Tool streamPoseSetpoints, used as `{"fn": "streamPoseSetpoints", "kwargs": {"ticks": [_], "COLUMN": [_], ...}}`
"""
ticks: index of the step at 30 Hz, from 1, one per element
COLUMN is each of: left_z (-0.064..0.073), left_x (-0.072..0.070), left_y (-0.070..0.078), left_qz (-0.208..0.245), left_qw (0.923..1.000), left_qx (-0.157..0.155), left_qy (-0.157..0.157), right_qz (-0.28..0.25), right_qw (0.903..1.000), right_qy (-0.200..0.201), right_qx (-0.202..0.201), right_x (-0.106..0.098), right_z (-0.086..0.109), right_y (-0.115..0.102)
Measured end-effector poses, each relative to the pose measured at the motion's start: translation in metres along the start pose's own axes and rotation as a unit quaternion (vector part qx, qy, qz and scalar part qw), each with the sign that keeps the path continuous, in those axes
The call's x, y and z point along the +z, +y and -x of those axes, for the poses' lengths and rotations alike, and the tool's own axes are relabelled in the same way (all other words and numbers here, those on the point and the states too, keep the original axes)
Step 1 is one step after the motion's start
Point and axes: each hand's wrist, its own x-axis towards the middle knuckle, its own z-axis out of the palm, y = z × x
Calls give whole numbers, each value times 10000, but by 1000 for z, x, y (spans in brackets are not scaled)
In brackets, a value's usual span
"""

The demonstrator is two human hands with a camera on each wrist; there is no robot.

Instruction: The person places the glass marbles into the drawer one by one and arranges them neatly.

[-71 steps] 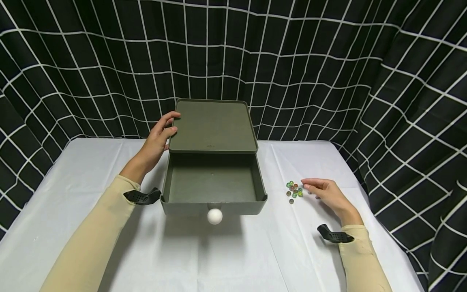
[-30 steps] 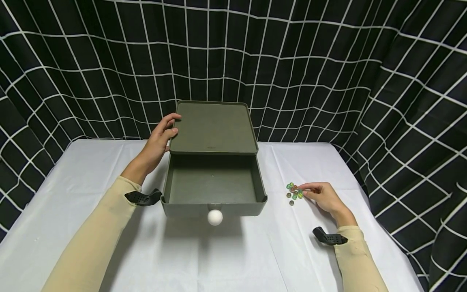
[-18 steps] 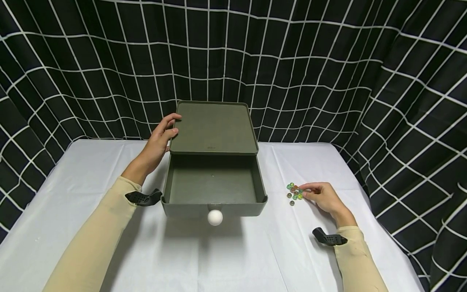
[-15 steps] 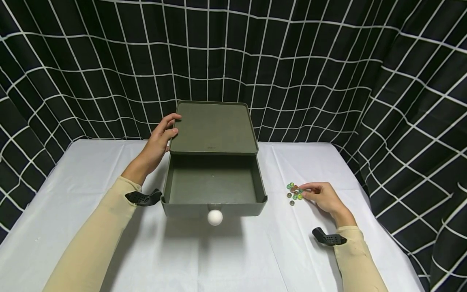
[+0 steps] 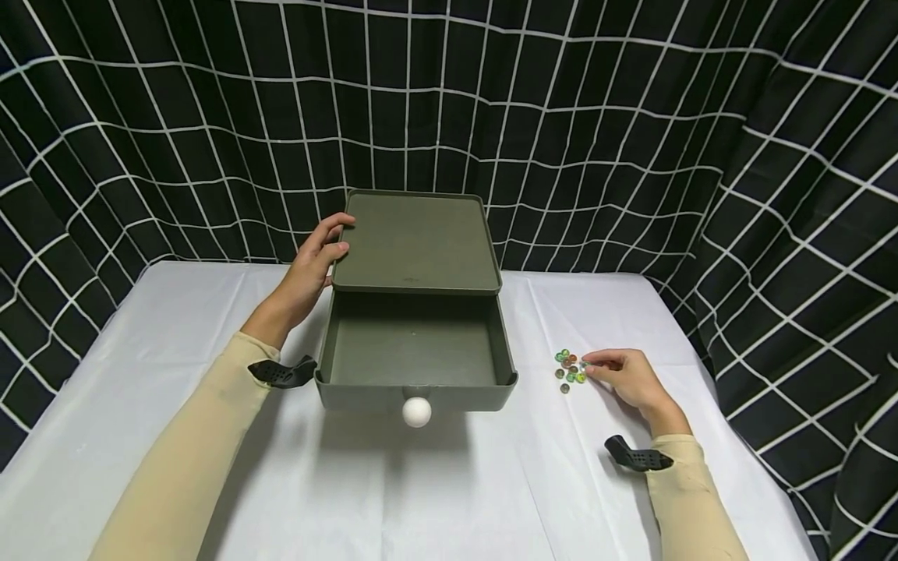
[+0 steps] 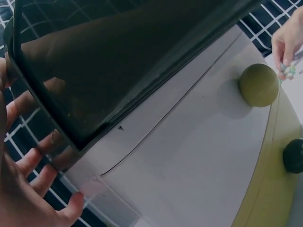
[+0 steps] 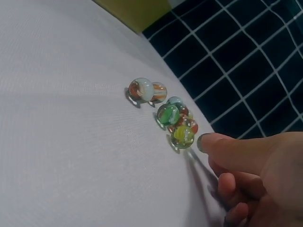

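Observation:
On the white cloth stands a dark olive drawer box [image 5: 421, 241], its drawer [image 5: 417, 397] pulled out toward me. A round white knob [image 5: 417, 412] is on the drawer's front. My left hand [image 5: 305, 269] rests on the box's left side, thumb and forefinger at the top edge; the left wrist view has its fingers spread by the corner. To the right of the box lies a small cluster of glass marbles [image 5: 570, 372], green, yellow and orange-brown. At the cluster's right side my right hand [image 5: 627, 378] pinches a greenish marble [image 5: 585, 365], mostly covered by the fingertips.
A white cloth [image 5: 449, 483] covers the table. Black curtains [image 5: 617, 140] with white grid lines hang behind and at the sides. Each wrist wears a black camera mount, the left one [image 5: 283, 372] close to the drawer's left front corner.
My right hand came left to the marbles from beside them, and its fingertips have now shifted slightly right with a marble. The left hand keeps its place; the view shifted a little.

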Motion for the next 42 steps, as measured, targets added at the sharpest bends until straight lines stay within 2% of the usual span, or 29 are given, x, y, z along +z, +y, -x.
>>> {"fn": "streamPoseSetpoints", "kwargs": {"ticks": [3,7,14,28,36,42], "left_z": [-1,-1,0,1,1,0], "left_x": [1,1,-1,-1,-1,0], "left_y": [0,1,1,1,2,2], "left_qz": [10,32,90,115,-100,-94], "left_qw": [10000,10000,10000,9999,9999,9999], "left_qx": [-5,2,-3,-1,-2,-11], "left_qy": [3,-16,32,54,-59,-79], "right_qz": [-117,-525,-738,-786,-1007,-1327], "right_qw": [9999,9985,9966,9916,9843,9764], "right_qy": [58,110,241,449,530,453], "right_qx": [63,99,-267,-919,-1351,-1643], "right_x": [-4,-13,-19,-19,-22,-25], "right_z": [0,1,1,4,7,12], "right_y": [1,1,-9,-58,-89,-110]}}
